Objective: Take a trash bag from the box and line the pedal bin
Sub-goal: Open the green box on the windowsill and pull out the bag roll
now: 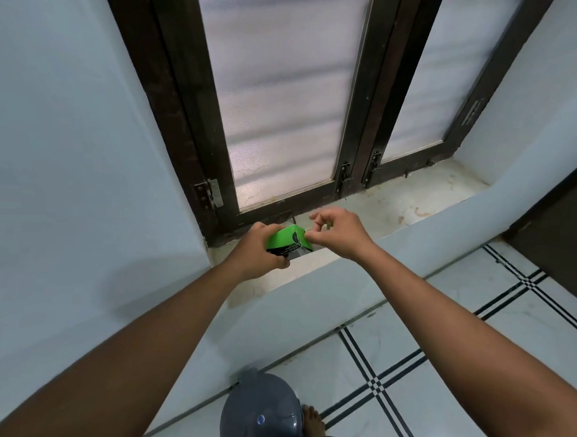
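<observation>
left hand (258, 251) has its fingers wrapped round the green box (288, 239), holding it just above the window sill (421, 203) by the far wall. right hand (337, 233) pinches at the box's right end, other fingers curled. grey pedal bin (262, 410) sits on the floor, near, lid down, a bare foot (313, 421) just right of it.

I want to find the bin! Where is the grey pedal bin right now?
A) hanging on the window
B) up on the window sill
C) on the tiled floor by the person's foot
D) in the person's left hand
C: the grey pedal bin stands on the tiled floor below the window sill, right beside a bare foot, lid shut, while the left hand holds only the green box.
</observation>
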